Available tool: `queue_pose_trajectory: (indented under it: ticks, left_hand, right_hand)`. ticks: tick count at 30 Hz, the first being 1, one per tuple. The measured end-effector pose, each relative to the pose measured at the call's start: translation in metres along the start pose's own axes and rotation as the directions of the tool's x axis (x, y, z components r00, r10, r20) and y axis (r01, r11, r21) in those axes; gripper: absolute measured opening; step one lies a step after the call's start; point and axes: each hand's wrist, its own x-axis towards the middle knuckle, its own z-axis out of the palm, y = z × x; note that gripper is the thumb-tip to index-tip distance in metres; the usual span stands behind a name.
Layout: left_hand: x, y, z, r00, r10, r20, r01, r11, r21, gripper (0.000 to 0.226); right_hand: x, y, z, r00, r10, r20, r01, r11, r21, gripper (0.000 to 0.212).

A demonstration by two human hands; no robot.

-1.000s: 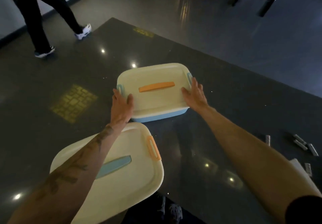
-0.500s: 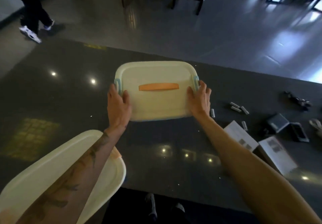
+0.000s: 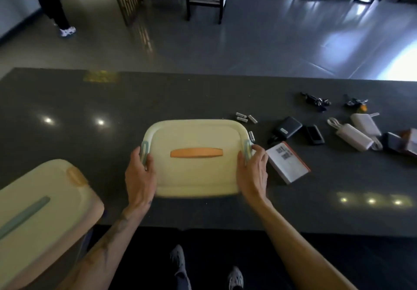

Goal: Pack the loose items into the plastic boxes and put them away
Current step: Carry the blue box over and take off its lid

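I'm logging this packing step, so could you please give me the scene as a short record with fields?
box: cream, lid on, orange handle, mid-table
left hand: grips the left latch
right hand: grips the right latch
second box: lower left, lid on, teal handle
loose items: batteries, charger, booklet and power banks, all right of the box, not yet packed

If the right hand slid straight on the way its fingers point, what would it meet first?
Likely the lone battery beside the far right corner of the box, just beyond the right hand, which grips the box at its blue latch. Depth is unclear.
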Motion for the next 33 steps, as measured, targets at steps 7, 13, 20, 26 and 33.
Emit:
queue_pose_trajectory:
  ticks: [7, 13, 20, 26, 33]
  left_hand:
    - [-0.063, -0.018, -0.010, 0.995, -0.068, -0.066, 0.072, 0.996, 0.050, 0.042]
    - [-0.085, 0.009, 0.020, 1.000, -0.027, -0.015, 0.027, 0.999, -0.025, 0.045]
    - [-0.145, 0.081, 0.109, 0.981, 0.121, 0.150, -0.105, 0.988, -0.110, 0.043]
    - [-0.209, 0.144, 0.186, 0.949, 0.235, 0.210, -0.206, 0.967, -0.151, 0.047]
    - [-0.270, 0.212, 0.288, 0.945, 0.218, 0.242, -0.204, 0.975, -0.082, 0.042]
  right_hand:
    - [-0.040, 0.041, -0.010, 0.997, -0.013, 0.080, 0.016, 0.999, -0.042, 0.041]
    - [-0.040, 0.065, -0.054, 0.996, -0.007, -0.094, 0.002, 0.999, -0.053, 0.036]
    - [-0.021, 0.138, -0.166, 0.954, 0.100, -0.282, -0.124, 0.990, -0.069, 0.037]
    - [0.010, 0.208, -0.258, 0.933, 0.146, -0.330, -0.171, 0.984, -0.048, 0.039]
    - [0.085, 0.300, -0.353, 0.954, 0.119, -0.277, -0.153, 0.983, -0.104, 0.038]
